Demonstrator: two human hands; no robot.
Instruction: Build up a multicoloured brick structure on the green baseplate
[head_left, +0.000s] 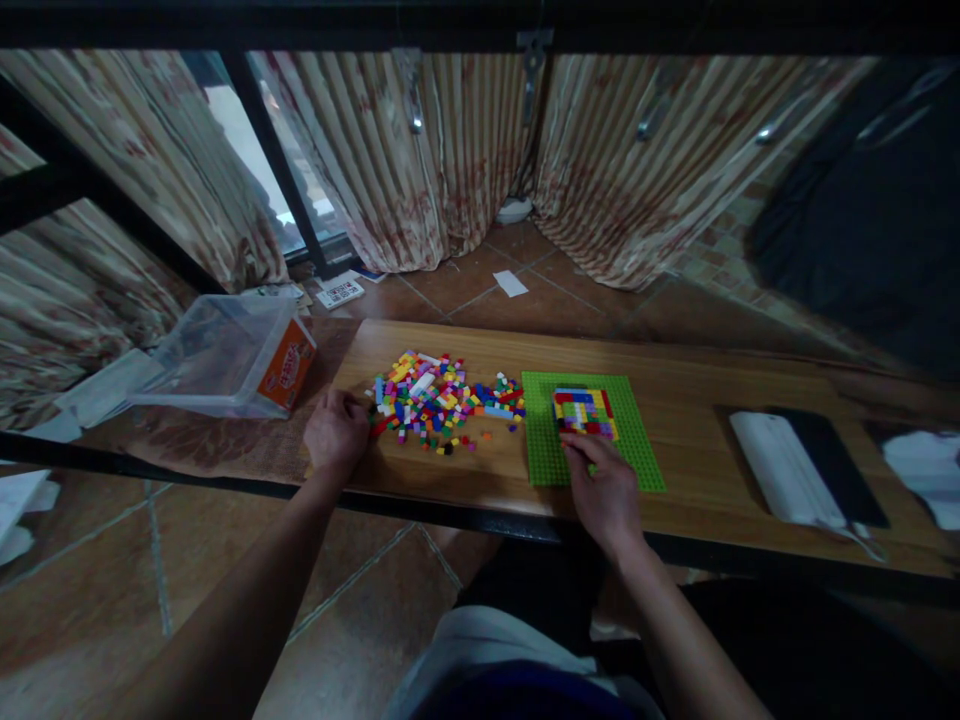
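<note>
A square green baseplate [540, 465] lies on the wooden bench, right of centre. On it stands a low, many-coloured block of toy bricks [583, 408], roughly rectangular. My right hand [606, 488] is over the plate's front part, thumb and forefinger pinched at the block's near left corner, where a small orange-red brick [565, 438] shows at the fingertips. Left of the plate spreads a pile of loose toy bricks [442, 400] in many colours. My left hand [336, 432] rests at the pile's left edge with curled fingers; what they hold, if anything, is hidden.
A clear plastic box [217, 355] with an orange label stands at the left on a brown mat [202, 440]. Toward the bench's right end lie a white pouch [784, 468] and a flat dark object [836, 465]. Curtains [465, 160] hang behind the bench.
</note>
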